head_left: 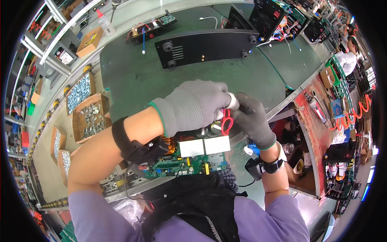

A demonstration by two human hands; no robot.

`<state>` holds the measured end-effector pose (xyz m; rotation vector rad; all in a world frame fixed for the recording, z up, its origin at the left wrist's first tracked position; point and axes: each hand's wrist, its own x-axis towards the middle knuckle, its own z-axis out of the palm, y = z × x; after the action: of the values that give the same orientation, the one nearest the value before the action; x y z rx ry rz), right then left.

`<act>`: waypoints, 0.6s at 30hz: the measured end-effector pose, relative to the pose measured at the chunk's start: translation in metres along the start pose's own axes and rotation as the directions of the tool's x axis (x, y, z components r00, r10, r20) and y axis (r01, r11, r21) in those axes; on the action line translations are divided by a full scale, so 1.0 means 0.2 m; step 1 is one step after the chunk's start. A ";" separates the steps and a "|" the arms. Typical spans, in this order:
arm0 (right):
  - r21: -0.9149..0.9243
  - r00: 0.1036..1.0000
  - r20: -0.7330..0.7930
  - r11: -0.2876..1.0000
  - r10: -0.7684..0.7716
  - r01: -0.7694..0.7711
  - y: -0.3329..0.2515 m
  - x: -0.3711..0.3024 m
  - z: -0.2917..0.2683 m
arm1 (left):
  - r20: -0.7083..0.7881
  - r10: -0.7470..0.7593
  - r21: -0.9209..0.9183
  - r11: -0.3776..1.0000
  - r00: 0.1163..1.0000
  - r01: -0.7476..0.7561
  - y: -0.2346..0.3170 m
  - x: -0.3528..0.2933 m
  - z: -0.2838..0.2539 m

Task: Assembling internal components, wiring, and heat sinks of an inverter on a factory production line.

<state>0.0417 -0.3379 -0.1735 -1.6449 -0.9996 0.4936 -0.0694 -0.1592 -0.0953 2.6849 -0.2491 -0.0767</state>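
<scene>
My left hand (pixel 201 101), in a grey knit glove with a green cuff, has its fingers drawn together above a green circuit board (pixel 173 166). Opposite it, my right hand (pixel 254 121), also gloved, is closed with its fingertips against the left ones. A small white piece (pixel 232 101) shows between them; its kind and what the fingers pinch are hidden. Just below the fingertips a looped red wire (pixel 227 126) rises from the board. The board lies close to my body and carries two pale metal plates (pixel 205 146), a copper coil (pixel 171 144) and round capacitors partly covered by my left hand.
A black metal panel with round feet (pixel 205 49) stands on the green mat (pixel 133 76). Behind it lies a small circuit assembly (pixel 155 27). Black device housings (pixel 268 18) with wires stand far right. Boxes of metal parts (pixel 90 115) sit left, an open cabinet (pixel 298 161) right.
</scene>
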 end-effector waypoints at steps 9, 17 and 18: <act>-0.114 0.999 0.029 0.993 0.016 -0.013 0.00 0.04 -0.05 | 0.062 0.093 -0.018 0.996 0.994 -0.092 -0.08 0.09 0.03; -0.075 0.995 0.092 0.996 -0.043 0.050 0.10 -0.02 -0.13 | 0.078 0.031 -0.002 1.000 0.997 -0.030 -0.09 0.07 0.04; -0.114 0.999 0.042 0.993 -0.023 0.027 0.09 -0.04 -0.12 | 0.082 -0.006 -0.054 0.998 0.997 0.011 -0.09 0.07 0.04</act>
<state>0.0615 -0.3582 -0.1837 -1.7279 -1.0943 0.4616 -0.0538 -0.1502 -0.1108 2.6317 -0.2571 -0.1941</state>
